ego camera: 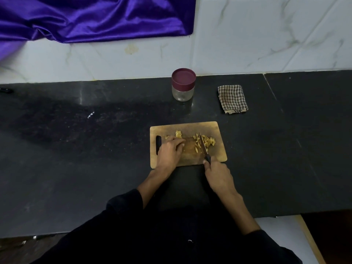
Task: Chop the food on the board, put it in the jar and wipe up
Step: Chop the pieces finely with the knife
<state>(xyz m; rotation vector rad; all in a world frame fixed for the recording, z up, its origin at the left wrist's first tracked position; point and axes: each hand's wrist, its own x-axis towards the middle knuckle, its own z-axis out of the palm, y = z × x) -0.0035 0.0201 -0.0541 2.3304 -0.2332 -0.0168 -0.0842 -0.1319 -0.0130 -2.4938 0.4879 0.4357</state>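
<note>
On the wooden board (190, 128), the yellow food (206, 141) lies in cut strips, most of it heaped on the right half, with a smaller clump (178, 134) near the far edge just beyond the left hand (170, 151). The knife (203, 145) runs from its black handle at the near edge away toward the far edge, blade down among the strips at the left margin of the heap. The right hand (218, 175) is wrapped round the handle, so it is the working hand. The left hand rests on the board with fingers curled under; whether they pin a piece cannot be told. The uncut stock probably lies left of the blade. Behind the board stand the lidded jar (183, 84) and the checked cloth (232, 99), both untouched.
</note>
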